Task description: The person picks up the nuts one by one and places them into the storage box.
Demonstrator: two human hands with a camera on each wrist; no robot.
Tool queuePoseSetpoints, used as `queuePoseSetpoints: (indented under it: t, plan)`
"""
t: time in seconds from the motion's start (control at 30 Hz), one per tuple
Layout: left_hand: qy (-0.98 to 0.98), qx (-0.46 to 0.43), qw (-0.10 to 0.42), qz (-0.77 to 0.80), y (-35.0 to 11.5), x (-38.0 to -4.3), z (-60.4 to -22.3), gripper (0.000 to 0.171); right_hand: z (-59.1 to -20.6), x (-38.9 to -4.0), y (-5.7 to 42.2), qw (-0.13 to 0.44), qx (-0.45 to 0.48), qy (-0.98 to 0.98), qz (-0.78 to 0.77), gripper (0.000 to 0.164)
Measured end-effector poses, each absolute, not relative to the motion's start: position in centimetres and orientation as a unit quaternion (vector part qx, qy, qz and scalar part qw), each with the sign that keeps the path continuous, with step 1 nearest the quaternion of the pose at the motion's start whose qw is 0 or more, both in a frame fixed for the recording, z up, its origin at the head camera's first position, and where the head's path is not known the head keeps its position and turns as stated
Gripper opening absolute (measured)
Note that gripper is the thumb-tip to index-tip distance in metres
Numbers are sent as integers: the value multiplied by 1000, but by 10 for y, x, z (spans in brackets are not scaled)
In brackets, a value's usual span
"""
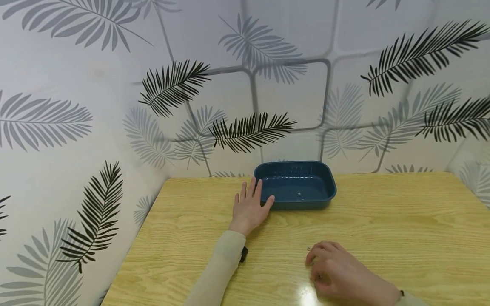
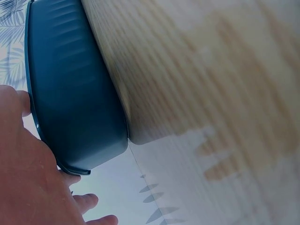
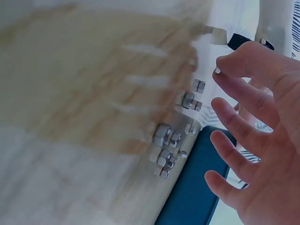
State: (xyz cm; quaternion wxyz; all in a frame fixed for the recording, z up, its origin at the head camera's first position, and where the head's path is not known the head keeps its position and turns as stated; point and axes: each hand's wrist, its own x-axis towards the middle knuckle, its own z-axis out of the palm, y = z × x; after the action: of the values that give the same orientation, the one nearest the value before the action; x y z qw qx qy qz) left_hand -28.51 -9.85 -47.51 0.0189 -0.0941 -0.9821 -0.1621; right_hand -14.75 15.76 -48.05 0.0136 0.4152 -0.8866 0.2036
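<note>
A dark blue plastic tray stands at the back of the wooden table, with one small nut lying on its bottom. My left hand rests at the tray's left end, fingers straight and spread, thumb over the front rim. Nearer the front, my right hand is low over the table. In the right wrist view it pinches a tiny metal nut between thumb and index finger, the other fingers spread. Several loose hex nuts of different sizes lie on the table by that hand, mostly hidden in the head view.
The light wooden table meets a wall with a leaf pattern along its back edge. The tray is close to that wall. A dark band sits on the left wrist.
</note>
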Motion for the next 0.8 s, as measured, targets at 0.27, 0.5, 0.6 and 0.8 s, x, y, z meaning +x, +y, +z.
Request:
queuePoseSetpoints:
  t: [0.27, 0.5, 0.6, 0.8]
  plan:
    - [-983, -95, 15, -154, -98, -285, -473, 75, -474, -154, 160, 68, 405, -893, 185, 21]
    - [-985, -98, 9, -143, -98, -283, -471, 74, -463, -160, 162, 73, 392, -898, 184, 19]
    - [-985, -98, 7, -139, -98, -283, -471, 74, -458, -162, 163, 78, 383, -902, 184, 18]
    - [-985, -101, 12, -140, -99, -284, -472, 74, -450, -172, 167, 120, 370, -901, 191, 20]
